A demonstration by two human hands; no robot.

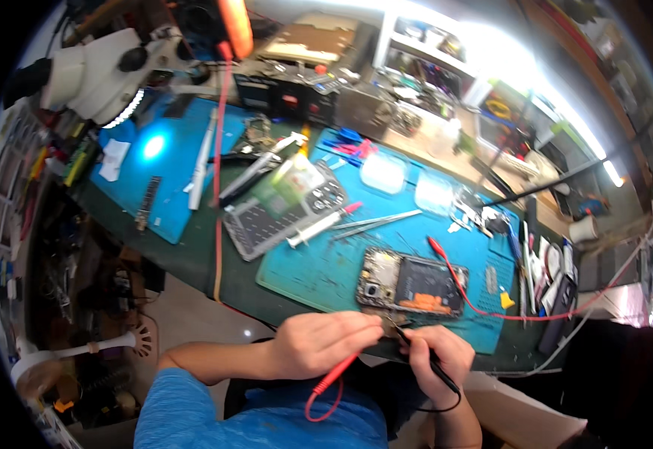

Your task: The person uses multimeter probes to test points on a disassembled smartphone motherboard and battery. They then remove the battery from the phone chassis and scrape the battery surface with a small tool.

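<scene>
An opened phone (412,283) with its back off lies on a blue work mat (319,269). My left hand (321,343) holds a red test probe (335,376), its tip near the phone's lower left edge. In my right hand (439,355) is a black test probe (429,359), pointing at the same spot, where a small part sits between my fingertips. The probe tips are hidden by my fingers.
A syringe (319,227) and tweezers (377,222) lie on the mat, with a red alligator lead (461,284) across the phone. A grid-pattern tray (281,209), a second blue mat (163,161) and a microscope (105,71) are at the left. Cluttered shelves stand at the back.
</scene>
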